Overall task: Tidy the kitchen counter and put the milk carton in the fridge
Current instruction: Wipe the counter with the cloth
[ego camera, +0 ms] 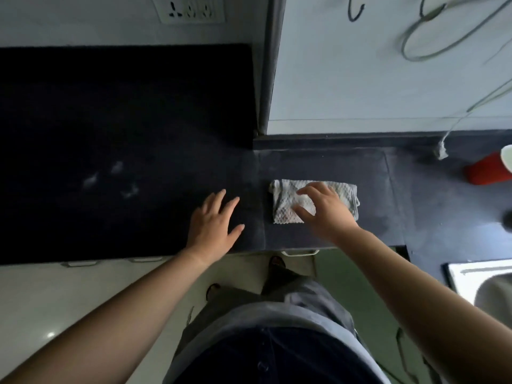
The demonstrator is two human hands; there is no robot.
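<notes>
A folded white waffle-weave cloth (285, 200) lies on the dark kitchen counter (124, 134), near its front edge. My right hand (327, 210) hovers over or rests on the cloth's right half, fingers spread, not gripping it. My left hand (214, 225) lies flat on the counter just left of the cloth, fingers apart and empty. No milk carton and no fridge are in view.
A red cup (486, 170) lies on its side at the counter's far right, by a white rim. A sink (482, 284) sits at the lower right. A white cable (443, 145) hangs down the wall to the counter. Wet smudges (110, 178) mark the left counter.
</notes>
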